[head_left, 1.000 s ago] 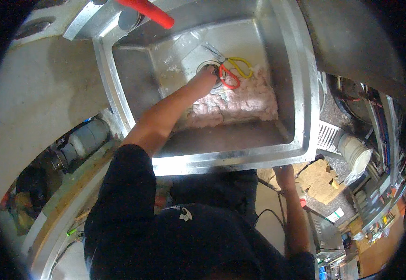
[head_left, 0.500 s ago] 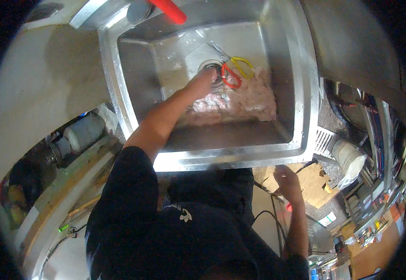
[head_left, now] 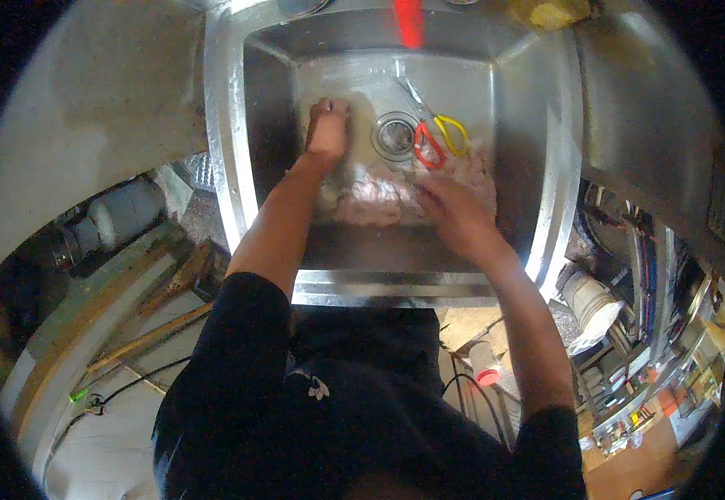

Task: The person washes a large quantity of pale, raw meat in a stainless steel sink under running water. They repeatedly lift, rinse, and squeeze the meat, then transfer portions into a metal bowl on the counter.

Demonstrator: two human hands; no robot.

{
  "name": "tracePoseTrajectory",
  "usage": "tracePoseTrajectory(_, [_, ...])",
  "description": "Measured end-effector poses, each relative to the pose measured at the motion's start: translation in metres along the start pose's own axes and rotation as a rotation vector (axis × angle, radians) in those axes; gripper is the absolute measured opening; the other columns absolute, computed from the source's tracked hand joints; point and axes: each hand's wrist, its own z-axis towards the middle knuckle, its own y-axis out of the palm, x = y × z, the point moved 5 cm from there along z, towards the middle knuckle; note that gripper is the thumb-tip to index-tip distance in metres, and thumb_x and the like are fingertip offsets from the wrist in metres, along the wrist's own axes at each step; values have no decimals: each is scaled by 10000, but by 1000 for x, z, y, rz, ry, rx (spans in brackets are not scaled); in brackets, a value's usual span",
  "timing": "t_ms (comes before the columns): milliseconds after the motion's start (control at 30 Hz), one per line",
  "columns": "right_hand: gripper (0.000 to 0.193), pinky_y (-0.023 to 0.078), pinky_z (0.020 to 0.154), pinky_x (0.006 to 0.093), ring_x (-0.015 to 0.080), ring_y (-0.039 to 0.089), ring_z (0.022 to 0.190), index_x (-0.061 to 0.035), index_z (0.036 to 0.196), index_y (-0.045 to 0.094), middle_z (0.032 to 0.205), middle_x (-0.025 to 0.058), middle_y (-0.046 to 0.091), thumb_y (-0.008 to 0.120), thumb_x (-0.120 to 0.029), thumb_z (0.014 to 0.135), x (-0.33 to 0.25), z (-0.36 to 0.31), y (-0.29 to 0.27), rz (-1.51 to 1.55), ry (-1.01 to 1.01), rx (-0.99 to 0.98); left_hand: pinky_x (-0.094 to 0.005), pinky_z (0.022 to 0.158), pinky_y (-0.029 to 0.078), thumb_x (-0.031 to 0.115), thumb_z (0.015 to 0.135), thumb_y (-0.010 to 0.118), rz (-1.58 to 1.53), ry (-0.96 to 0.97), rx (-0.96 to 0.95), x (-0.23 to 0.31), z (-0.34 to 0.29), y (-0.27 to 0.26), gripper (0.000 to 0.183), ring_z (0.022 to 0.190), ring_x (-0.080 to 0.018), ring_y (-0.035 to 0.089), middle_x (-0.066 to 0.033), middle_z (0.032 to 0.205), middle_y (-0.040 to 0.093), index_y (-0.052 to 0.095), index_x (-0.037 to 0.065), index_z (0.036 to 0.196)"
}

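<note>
Pale pink pieces of raw meat (head_left: 371,200) lie along the near side of a steel sink (head_left: 267,158). My left hand (head_left: 327,129) is over the left part of the sink floor, its fingers curled down; whatever they hold, if anything, is hidden. Over the right part of the meat reaches my right hand (head_left: 461,218), slightly blurred, fingers stretched toward the pieces. Scissors (head_left: 433,125) with one red and one yellow handle rest beside the drain (head_left: 396,135), handles next to the meat.
A red tube-like thing (head_left: 409,23) hangs over the sink's far edge. Something yellow (head_left: 550,12) sits at the far right. A grey gas cylinder (head_left: 127,208) stands at left. Below right is a red-lidded container (head_left: 485,367), with a whitish bucket (head_left: 592,302) further right.
My left hand has moved left from the drain. My right hand has come up from beside my body into the sink, above the meat. The view has shifted, too.
</note>
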Motion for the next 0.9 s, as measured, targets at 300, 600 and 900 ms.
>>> tracePoseTrajectory(300, [215, 534, 933, 488, 382, 633, 1105, 14, 1062, 668, 1134, 194, 641, 544, -78, 912, 85, 141, 142, -595, 132, 68, -511, 926, 527, 187, 928, 581, 184, -200, -65, -12, -46, -6, 245, 1173, -371, 572, -171, 1226, 612, 659, 83, 1136])
tracePoseTrajectory(600, [199, 549, 882, 471, 363, 709, 1025, -46, 922, 764, 1025, 196, 747, 577, -114, 911, 88, 167, 128, -748, 104, -364, -446, 1035, 477, 111, 909, 616, -96, -397, -186, -9, -75, 37, 266, 1221, -347, 592, -163, 1248, 644, 664, 80, 1168])
tracePoseTrajectory(900, [194, 579, 720, 402, 290, 727, 790, 15, 1022, 738, 953, 170, 754, 669, -89, 873, 106, 164, 102, -309, 252, -139, -340, 758, 541, 78, 820, 671, -879, -327, -123, 11, -81, 12, 141, 839, -173, 661, -70, 898, 710, 701, 38, 952])
